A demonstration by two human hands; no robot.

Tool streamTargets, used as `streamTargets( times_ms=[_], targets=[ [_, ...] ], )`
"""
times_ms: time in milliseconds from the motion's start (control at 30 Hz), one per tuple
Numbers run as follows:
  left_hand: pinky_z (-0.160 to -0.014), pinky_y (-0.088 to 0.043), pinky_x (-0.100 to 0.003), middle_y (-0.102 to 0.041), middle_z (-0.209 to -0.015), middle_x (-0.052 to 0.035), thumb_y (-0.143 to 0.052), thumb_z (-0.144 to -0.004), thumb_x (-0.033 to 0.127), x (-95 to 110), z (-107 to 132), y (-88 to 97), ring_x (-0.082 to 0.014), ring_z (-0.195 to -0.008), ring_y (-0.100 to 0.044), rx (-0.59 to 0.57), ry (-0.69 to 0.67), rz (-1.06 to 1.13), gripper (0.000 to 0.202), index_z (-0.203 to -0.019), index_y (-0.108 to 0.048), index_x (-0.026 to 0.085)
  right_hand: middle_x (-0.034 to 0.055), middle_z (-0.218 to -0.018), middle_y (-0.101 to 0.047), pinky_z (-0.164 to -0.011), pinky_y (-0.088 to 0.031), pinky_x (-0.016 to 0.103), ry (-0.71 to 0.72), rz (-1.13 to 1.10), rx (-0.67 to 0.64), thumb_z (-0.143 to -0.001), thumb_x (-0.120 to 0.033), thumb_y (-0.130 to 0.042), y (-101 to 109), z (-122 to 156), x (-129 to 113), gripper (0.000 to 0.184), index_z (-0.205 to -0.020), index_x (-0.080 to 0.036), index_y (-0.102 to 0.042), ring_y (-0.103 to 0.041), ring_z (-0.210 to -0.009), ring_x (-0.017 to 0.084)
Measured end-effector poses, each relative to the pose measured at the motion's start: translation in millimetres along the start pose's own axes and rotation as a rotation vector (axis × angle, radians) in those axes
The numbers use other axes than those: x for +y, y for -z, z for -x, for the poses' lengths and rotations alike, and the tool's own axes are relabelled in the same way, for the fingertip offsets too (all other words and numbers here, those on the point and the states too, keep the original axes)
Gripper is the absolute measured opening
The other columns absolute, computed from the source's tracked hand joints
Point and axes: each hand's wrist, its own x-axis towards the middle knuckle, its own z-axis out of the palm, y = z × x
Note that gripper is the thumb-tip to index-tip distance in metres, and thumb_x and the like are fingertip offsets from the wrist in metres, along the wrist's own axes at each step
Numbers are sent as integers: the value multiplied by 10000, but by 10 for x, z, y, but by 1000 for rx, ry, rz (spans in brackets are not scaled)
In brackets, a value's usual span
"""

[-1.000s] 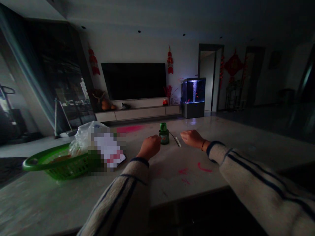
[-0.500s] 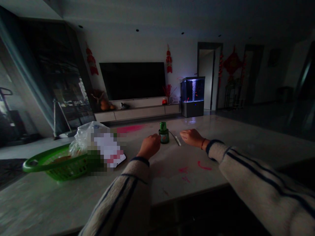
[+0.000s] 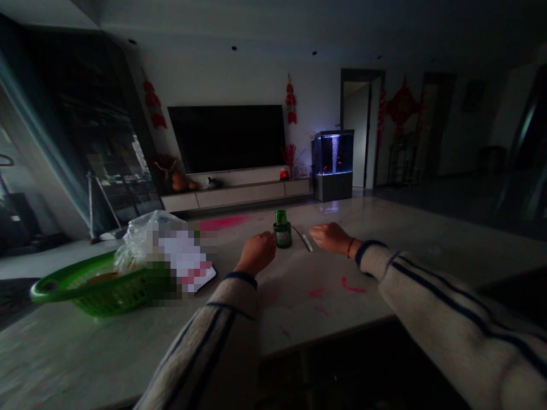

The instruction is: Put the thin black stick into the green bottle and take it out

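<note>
On the pale tabletop stands a small green glass bottle with a green cap and a label. My left hand rests as a fist just left of the bottle, close to it or touching; which one I cannot tell. To the right, my right hand is also closed in a fist, with nothing seen in it. Between the bottle and my right hand lies a short white stick. A thin dark cord curves from behind the bottle to the stick.
A green plastic basket with a clear plastic bag stands at the left. Beside it is a phone, its screen blurred out. Pink smears mark the tabletop. Beyond are a television and a lit fish tank.
The whole view has shifted slightly, so everything sits a little further left and up. Both hands keep the same closed pose beside the bottle.
</note>
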Motion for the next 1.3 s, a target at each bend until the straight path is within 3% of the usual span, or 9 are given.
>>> streamTargets(
  times_ms=[367,533,667,767,833,967,1100,1200,1300],
  targets=[
    [-616,-369,-266,-614,-866,-95,-360,-797,181,-2,8,6,-183,-747,-584,9,19,29,227,-832,-584,169,27,-705,-618,-525,-207,257,14,19,3,-769,-142,-404,-17,-6,1,183,-706,-162,-574,-495,-581,106],
    [-541,-302,-261,-577,-639,-65,-318,-840,429,-1,-5,-20,-170,-597,-536,6,88,175,408,-652,-577,176,41,-704,-626,-520,-205,255,-14,-15,-23,-820,-222,-392,-39,-9,2,235,-698,-165,-584,-505,-580,111],
    [-498,-233,-260,-380,-443,10,-312,-766,626,8,-29,-79,-107,-438,-362,7,151,447,557,-453,-445,186,46,-628,-587,-506,-191,251,-77,-136,-48,-804,-443,-443,-52,-27,-14,352,-616,-165,-547,-483,-560,121],
    [-479,-229,-261,-267,-398,40,-311,-660,747,25,-51,-83,-93,-410,-271,-116,259,757,610,-392,-342,199,-5,-479,-452,-477,-181,238,-210,-457,-111,-715,-614,-458,-54,-50,-16,493,-498,-172,-428,-380,-461,91],
    [-455,-242,-262,-245,-394,41,-198,-619,808,35,-55,-37,-92,-398,-243,-285,335,1053,643,-382,-278,215,-46,-400,-306,-441,-185,227,-256,-874,-294,-721,-711,-291,-42,-59,1,585,-452,-192,-307,-270,-393,72],
    [-412,-229,-254,-207,-411,44,-1,-568,835,32,-23,101,-90,-393,-191,-591,206,1650,669,-392,-209,224,-79,-374,-161,-370,-215,222,-166,-1731,-706,-721,-729,12,-1,-32,77,599,-467,-224,-186,-163,-339,68],
    [-385,-192,-243,-217,-399,41,-16,-528,859,16,-9,102,-90,-381,-192,-702,246,1725,695,-389,-261,223,-72,-349,-182,-356,-250,222,-177,-2037,-813,-705,-743,15,-39,8,122,608,-460,-225,-187,-189,-322,68],
    [-397,-247,-245,-334,-414,15,-31,-528,862,-15,-51,-5,-103,-389,-293,-601,365,1621,768,-446,-407,197,-63,-334,-200,-342,-245,223,-300,-1989,-741,-671,-771,20,-153,-16,122,633,-437,-224,-197,-207,-312,68],
    [-545,-381,-274,-569,-637,-46,-102,-610,816,-95,-116,-127,-148,-558,-489,-266,537,1525,810,-713,-574,165,-42,-345,-284,-353,-254,213,-566,-1710,-395,-699,-761,-59,-297,-108,133,660,-417,-203,-272,-258,-321,64]
  ],
)
